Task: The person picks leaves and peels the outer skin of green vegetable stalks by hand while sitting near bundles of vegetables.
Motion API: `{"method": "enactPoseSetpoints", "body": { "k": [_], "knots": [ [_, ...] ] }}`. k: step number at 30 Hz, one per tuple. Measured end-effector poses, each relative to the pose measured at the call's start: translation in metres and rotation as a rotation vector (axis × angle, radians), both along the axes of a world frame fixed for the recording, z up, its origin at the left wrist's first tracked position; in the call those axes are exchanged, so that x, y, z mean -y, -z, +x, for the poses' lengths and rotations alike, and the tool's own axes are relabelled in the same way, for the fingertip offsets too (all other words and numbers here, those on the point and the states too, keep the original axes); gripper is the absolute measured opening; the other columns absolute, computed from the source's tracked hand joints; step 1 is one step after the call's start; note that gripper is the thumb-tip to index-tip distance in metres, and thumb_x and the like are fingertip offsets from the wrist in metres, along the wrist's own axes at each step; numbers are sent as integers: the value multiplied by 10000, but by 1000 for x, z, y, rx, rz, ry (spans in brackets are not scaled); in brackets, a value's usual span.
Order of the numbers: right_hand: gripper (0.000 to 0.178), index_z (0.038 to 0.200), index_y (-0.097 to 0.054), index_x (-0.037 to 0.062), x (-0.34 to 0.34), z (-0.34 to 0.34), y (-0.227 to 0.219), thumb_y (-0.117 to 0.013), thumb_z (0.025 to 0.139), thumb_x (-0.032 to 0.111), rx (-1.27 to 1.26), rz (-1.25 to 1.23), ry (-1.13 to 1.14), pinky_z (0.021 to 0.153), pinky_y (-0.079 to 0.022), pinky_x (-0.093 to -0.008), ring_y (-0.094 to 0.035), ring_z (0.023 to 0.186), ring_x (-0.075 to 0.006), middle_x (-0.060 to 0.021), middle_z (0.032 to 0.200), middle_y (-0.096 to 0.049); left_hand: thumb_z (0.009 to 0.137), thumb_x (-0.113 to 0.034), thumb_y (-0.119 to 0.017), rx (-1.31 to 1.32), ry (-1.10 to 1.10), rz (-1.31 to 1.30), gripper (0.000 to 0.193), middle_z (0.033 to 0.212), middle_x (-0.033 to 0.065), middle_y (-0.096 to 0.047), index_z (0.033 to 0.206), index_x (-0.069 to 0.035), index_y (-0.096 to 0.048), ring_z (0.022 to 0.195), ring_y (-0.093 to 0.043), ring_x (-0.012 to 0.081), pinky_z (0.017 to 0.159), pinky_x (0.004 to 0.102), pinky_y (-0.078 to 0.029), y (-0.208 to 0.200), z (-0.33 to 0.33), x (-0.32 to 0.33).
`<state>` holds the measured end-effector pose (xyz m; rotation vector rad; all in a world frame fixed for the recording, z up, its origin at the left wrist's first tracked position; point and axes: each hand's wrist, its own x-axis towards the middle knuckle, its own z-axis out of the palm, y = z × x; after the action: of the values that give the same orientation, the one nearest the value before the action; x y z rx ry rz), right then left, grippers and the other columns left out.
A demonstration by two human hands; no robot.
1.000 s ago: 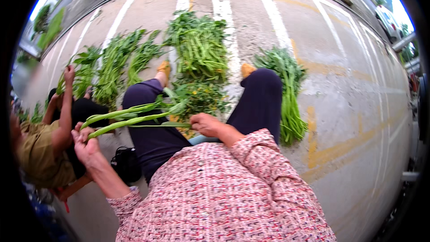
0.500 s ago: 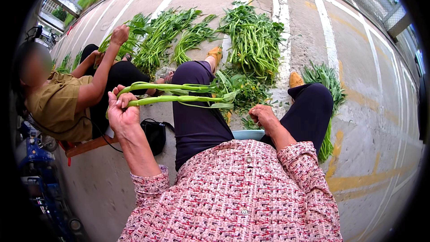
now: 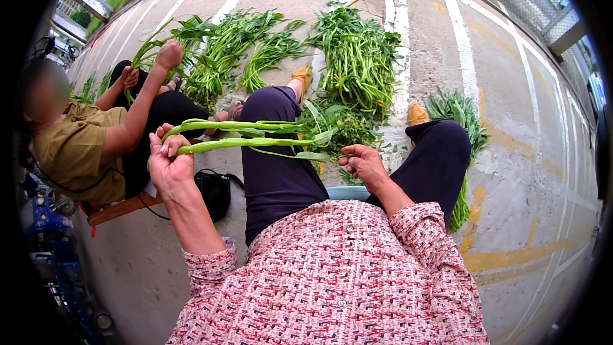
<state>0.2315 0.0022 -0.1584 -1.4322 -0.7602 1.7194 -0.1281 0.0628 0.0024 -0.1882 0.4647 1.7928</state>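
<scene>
Running left to right, green stems (image 3: 242,145) are pointing leaves (image 3: 324,136) rightward from the left grip (image 3: 172,166) pinching them, the curled right grip (image 3: 368,167) hovering nearby, its closure unclear.

No letters, numbers, labels or brands legible. Painted ground markings only: white stripes (image 3: 460,41) beyond the left hand's (image 3: 174,165) grip on green stalks (image 3: 255,144) and off to its right; yellow lines (image 3: 511,259), well right of that grip.
</scene>
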Motion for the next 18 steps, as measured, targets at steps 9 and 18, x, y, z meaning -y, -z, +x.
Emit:
{"method": "enactPoseSetpoints", "body": {
  "k": [9,18],
  "knots": [
    [243,1011,-604,-8,-3,-21,-6,-532,791,65,20,173,-201,540,-403,-201,-483,588,-57,-17,739,-604,895,-200,-521,6,20,-14,220,819,167,-523,860,15,-490,434,-360,78,381,187,-311,-1,3,-1],
    [135,749,-603,-21,-1,-15,24,-547,747,101,232,235,-181,532,-441,-265,-535,535,-127,-57,623,-592,890,-194,-529,-9,21,-5,215,818,159,-521,862,15,-486,437,-348,78,382,194,-298,-3,7,-3]
  ]
}}
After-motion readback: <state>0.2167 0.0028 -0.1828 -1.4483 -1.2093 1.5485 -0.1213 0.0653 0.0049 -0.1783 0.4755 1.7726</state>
